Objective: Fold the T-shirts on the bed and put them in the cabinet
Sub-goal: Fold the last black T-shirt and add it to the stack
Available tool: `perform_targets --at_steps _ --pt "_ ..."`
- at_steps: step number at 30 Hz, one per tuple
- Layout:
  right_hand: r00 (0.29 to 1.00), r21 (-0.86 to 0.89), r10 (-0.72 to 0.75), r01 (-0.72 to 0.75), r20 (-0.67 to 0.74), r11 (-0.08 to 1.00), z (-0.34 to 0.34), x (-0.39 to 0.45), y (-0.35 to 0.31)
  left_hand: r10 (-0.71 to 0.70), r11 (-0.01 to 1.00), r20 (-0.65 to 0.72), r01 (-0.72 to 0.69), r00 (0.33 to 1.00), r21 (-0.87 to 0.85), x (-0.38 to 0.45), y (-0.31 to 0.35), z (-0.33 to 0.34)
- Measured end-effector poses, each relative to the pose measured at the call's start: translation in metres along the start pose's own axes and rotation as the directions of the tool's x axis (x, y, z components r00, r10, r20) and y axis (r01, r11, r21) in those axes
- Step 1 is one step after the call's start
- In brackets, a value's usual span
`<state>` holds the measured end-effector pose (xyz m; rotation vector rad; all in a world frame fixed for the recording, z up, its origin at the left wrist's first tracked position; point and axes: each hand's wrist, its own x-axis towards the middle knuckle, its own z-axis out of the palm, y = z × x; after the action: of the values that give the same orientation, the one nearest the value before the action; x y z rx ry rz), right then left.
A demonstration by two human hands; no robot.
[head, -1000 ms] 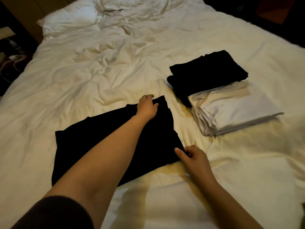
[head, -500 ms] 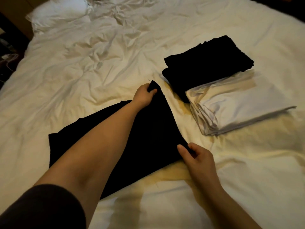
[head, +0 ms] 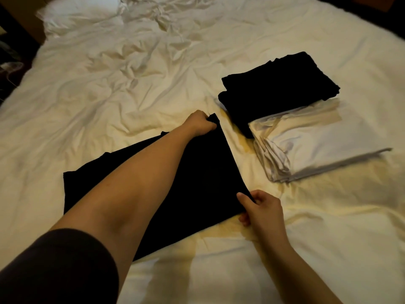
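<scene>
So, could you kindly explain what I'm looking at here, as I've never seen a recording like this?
There is no machine: a person wears a camera on the head, looking forward and down at their own two bare hands. They are folding T-shirts on a bed with rumpled white bedding. The left hand grips the far corner of a black T-shirt spread flat, and the right hand pinches its near corner. To the right lie two shirts already folded: a black one and a white one overlapping its near edge. A pillow lies at the far left.
</scene>
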<state>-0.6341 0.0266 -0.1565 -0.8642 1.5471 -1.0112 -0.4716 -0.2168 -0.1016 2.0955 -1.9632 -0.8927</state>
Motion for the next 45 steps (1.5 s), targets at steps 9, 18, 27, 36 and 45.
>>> perform_targets --at_steps 9,18,27,36,45 --pt "0.974 -0.164 -0.223 0.213 -0.046 0.963 0.011 -0.015 -0.009 0.168 0.981 0.005 -0.167 0.986 0.098 -0.018 -0.005 -0.04" --pt "0.905 -0.475 -0.398 0.288 -0.15 0.832 0.019 -0.017 -0.001 0.151 0.989 -0.005 -0.151 0.989 -0.003 -0.047 -0.053 -0.019" --pt "0.741 -0.628 -0.659 0.575 0.127 0.524 0.091 -0.032 -0.01 0.095 0.995 -0.19 -0.089 0.977 0.042 -0.154 -0.142 0.02" --pt "0.637 -0.546 -0.487 0.768 0.598 0.334 0.237 -0.044 -0.054 -0.162 0.987 -0.564 0.128 0.81 -0.099 -0.291 -0.275 0.022" --pt "0.617 -0.542 -0.244 0.781 0.749 0.311 0.408 -0.023 -0.077 -0.665 0.688 -0.52 0.168 0.536 -0.707 -0.343 -0.327 0.023"
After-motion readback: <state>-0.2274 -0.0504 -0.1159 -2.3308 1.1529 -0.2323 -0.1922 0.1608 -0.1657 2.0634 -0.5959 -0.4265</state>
